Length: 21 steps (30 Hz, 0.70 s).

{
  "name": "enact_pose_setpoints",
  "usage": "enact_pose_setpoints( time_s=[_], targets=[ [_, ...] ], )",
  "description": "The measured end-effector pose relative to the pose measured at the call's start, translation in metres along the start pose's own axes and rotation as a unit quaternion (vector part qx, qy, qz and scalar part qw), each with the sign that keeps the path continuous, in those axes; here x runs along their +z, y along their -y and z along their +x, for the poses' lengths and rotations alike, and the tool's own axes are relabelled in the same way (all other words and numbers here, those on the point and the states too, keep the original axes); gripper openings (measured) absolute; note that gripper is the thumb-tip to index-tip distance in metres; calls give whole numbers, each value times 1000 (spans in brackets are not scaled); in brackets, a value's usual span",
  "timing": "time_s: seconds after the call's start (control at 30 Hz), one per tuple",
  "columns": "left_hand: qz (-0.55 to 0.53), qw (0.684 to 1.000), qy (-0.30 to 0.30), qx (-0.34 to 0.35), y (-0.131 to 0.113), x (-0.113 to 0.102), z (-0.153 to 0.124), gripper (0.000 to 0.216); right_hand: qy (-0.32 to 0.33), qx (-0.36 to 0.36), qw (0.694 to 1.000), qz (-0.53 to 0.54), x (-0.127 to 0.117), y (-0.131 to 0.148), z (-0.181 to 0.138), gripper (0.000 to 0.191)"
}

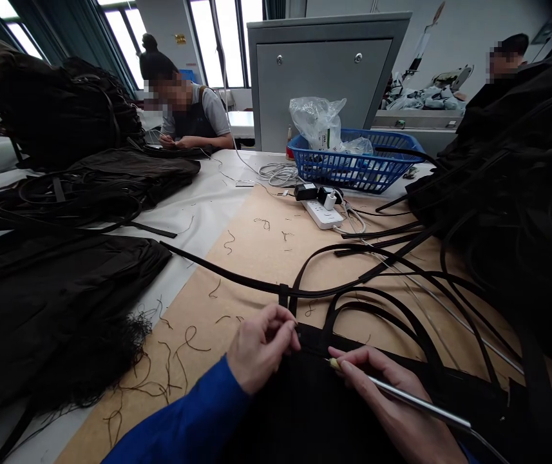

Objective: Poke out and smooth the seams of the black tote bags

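A black fabric bag (304, 412) with webbing straps lies in front of me at the table's near edge. My left hand (261, 348), in a blue sleeve, is closed in a pinch above the bag's upper edge, beside a strap base. What its fingertips hold is too small to make out. My right hand (391, 393) grips a silver pen-shaped tool (415, 401) with a yellowish front end and a thin cord at the back. The tool's tip points left at the bag's edge, a short way from my left fingertips. Black strap loops (382, 303) rise behind both hands.
Black bags are heaped at left (53, 296) and right (517, 193). Loose threads (174, 361) litter the brown paper (241, 258). Farther back are a white power strip (324, 214), a blue basket (353, 171) and a grey cabinet (324, 77). One person (193, 116) works across the table; another sits far right.
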<state>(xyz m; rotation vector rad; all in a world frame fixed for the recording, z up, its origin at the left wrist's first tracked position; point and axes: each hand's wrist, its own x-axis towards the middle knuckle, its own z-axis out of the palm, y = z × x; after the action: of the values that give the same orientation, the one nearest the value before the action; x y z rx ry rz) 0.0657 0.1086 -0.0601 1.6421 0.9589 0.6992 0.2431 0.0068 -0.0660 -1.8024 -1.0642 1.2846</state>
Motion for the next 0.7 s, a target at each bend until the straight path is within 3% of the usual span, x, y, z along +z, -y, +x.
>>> enact_pose_setpoints(
  time_s=[0.1, 0.2, 0.27, 0.37, 0.5, 0.57, 0.7],
  targets=[
    [-69, 995, -65, -33, -7, -36, 11, 26, 13, 0, 1000, 28, -1, -7, 2, 40],
    [-35, 988, -148, -7, -13, -64, 12, 27, 29, -14, 998, 61, -1, -15, 4, 38],
    [13, 987, -162, 4, -16, -68, 6, 24, 29, -26, 997, 68, -1, -18, 5, 35],
    [195, 974, -94, 71, -14, -51, -7, 23, 17, -39, 996, 81, -2, -15, 5, 37],
    [410, 899, 32, 149, 2, -20, -13, 40, 21, -48, 997, 61, -1, -1, 7, 43],
    [452, 876, 41, 161, 12, -14, -11, 34, 28, -53, 998, 33, 1, 9, 10, 43],
    [451, 872, 39, 187, 27, -20, -4, 17, 32, -72, 997, 9, 13, 26, 21, 41]
  ],
)
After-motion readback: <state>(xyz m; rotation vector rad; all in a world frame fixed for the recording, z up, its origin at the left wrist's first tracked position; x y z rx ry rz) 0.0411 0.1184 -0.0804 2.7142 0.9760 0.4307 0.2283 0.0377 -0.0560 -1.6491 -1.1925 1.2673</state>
